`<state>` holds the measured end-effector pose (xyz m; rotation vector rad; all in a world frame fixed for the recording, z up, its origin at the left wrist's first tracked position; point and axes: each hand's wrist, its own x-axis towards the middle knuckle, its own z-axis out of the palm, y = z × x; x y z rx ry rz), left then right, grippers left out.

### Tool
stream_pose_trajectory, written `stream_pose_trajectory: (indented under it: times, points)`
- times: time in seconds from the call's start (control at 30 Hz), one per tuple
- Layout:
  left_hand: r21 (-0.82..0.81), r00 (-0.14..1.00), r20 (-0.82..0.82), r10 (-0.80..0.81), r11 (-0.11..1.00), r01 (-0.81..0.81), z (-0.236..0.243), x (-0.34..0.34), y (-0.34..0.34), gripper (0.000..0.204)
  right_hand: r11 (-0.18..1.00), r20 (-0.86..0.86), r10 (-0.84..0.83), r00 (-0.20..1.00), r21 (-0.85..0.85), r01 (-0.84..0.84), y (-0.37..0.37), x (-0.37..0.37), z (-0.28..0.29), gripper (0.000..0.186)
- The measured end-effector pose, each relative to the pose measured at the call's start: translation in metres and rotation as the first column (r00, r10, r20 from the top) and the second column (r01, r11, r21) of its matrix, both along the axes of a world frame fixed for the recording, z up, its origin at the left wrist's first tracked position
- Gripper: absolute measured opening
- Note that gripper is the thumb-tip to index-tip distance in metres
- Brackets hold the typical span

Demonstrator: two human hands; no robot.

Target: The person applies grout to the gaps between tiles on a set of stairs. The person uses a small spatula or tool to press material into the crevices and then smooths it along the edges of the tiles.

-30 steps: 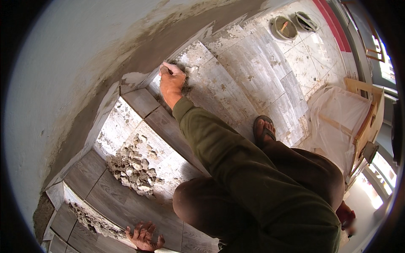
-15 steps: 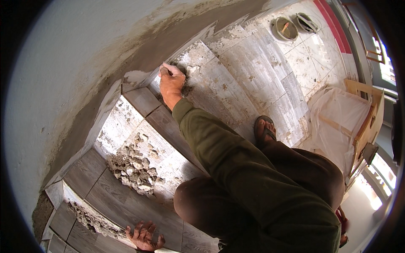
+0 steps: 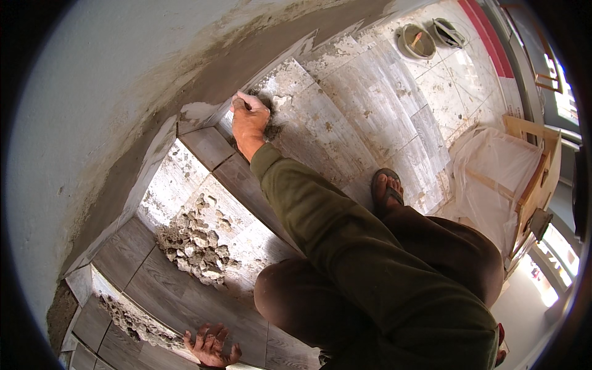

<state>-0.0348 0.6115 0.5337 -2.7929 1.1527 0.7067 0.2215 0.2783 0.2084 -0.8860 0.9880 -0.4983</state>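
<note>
My right hand (image 3: 250, 120), at the end of a long green sleeve, is closed in a fist at the foot of the wall (image 3: 123, 105). It is beside the light skirting strip, above a grey wood-look step tile (image 3: 206, 147). Whatever its fingers hold, if anything, is hidden. Crumbly dark mortar (image 3: 271, 131) lies just past the fist. Low on the left, my left hand (image 3: 213, 345) has its fingers spread at the edge of a lower step and holds nothing. Between the hands, a heap of broken mortar lumps (image 3: 197, 246) lies on a pale, dusty tread (image 3: 179, 166).
More mortar rubble (image 3: 132, 320) lines a lower step. My sandalled foot (image 3: 387, 188) is on the plank-patterned floor (image 3: 364, 98). Two buckets, one round with a brush (image 3: 416, 42) and one dark (image 3: 448, 34), stand far right. Clear plastic sheeting (image 3: 493, 166) drapes a wooden frame (image 3: 546, 179).
My right fist has shifted very slightly left along the wall base. My left hand stays in place.
</note>
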Motion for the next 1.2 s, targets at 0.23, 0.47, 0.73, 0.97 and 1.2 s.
stream_pose_trajectory:
  times: [0.23,0.47,0.73,0.97,1.2]
  points:
    - [0.000,1.000,-0.003,0.002,1.000,-0.002,0.000,0.000,-0.001,0.028,0.996,0.044,-0.038,0.998,0.077,0.035,-0.001,0.000,0.008,0.023]
    - [0.020,1.000,0.002,0.008,1.000,-0.008,-0.001,-0.001,0.002,0.029,0.994,0.090,-0.069,0.993,0.087,0.062,0.003,0.002,0.000,0.022]
    - [0.035,1.000,-0.015,0.007,0.999,-0.007,0.001,-0.001,0.005,0.030,1.000,0.059,-0.006,0.998,0.031,0.004,0.010,-0.001,-0.002,0.023]
    - [0.011,1.000,-0.002,0.019,1.000,-0.019,0.001,0.000,-0.002,0.029,0.996,0.060,0.007,0.998,0.084,-0.012,0.015,-0.003,0.003,0.023]
    - [0.003,1.000,-0.003,0.026,1.000,-0.026,0.000,0.002,-0.005,0.028,1.000,0.093,-0.002,0.996,0.030,-0.001,0.024,-0.001,-0.010,0.021]
